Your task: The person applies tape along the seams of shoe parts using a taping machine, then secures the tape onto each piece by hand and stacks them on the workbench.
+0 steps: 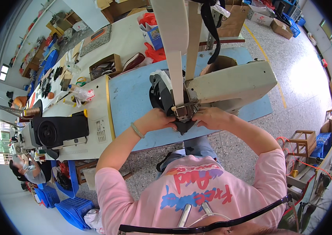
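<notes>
Both my hands are at the head of a cream sewing machine (228, 83), at the near edge of a light blue tabletop (130, 94). My left hand (159, 120), with a pale bangle on its wrist, is closed on a black fabric piece (184, 126) just below the machine's needle area (183, 111). From the other side, my right hand (211, 118) pinches the same piece, fingers close to the metal parts. More black material with a white part (161, 89) stands bunched to the left of the machine head. Where the needle meets the fabric is hidden.
Left of me stands a second, black-cased machine (60, 131) on a white table. Further back are an open carton (106, 66), green-handled scissors (81, 81) and a thread cone (31, 112). Another person (32, 170) sits at far left. Blue crates (75, 209) stand on the floor.
</notes>
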